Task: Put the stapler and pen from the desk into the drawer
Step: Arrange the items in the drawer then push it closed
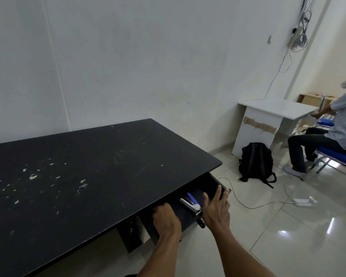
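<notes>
A black drawer [212, 183] stands pulled out under the right end of the black desk [88, 176]. Inside it lie a white and silver stapler [190, 205] and, just beyond it, a blue pen [191, 197]. My left hand [166, 218] grips the drawer's front edge at its left end, fingers curled over it. My right hand [216, 208] rests on the same front edge further right, fingers spread flat against it, right beside the stapler. Neither hand holds the stapler or the pen.
A black backpack [256, 162] stands on the tiled floor to the right, with a white cable [246, 204] and power adapter near it. Beyond are a small white table [276, 108] and a seated person [328, 132] on a blue chair. The white wall backs the desk.
</notes>
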Tool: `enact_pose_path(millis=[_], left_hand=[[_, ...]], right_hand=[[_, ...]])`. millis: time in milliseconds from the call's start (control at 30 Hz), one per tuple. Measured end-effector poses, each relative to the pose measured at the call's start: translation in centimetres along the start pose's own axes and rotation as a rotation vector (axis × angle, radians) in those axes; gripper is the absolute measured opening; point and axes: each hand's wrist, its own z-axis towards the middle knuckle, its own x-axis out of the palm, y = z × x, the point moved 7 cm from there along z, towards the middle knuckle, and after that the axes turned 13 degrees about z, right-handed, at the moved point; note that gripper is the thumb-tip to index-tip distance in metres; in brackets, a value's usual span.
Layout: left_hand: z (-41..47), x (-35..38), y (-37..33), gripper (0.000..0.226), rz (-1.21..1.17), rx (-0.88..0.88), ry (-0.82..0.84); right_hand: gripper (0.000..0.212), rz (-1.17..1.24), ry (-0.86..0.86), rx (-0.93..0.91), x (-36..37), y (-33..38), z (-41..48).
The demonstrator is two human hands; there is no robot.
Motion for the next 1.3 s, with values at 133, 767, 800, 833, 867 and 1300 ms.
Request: enact_pose_path(millis=[133,767,800,833,867,1300], left_hand=[[0.4,0.0,0.3,0.026,0.056,0.018,-0.015],[-2.6,-11.4,-2.9,0.027,0.037,0.588,-0.699],[-1.2,-12.3,-1.3,0.029,0.055,0.524,-0.679],[0.2,-13.0,0.4,0.034,0.096,0.455,-0.642],[1.7,-13.6,2.2,0.040,0.146,0.396,-0.578],[7.3,-11.4,11.6,0.070,0.248,0.241,-0.068]], right_hand=[[0.072,-0.016,-0.006,-0.002,0.2,-0.1,0.1],[0.059,0.385,-0.213,0.344,1.3,-1.8,-3.8],[0.058,0.410,-0.208,0.364,1.5,-1.8,-3.9],[0.059,0.433,-0.208,0.389,1.7,-1.8,-4.1],[0.059,0.455,-0.212,0.413,1.8,-1.9,-4.2],[0.071,0.564,-0.305,0.548,2.2,-1.7,-5.4]])
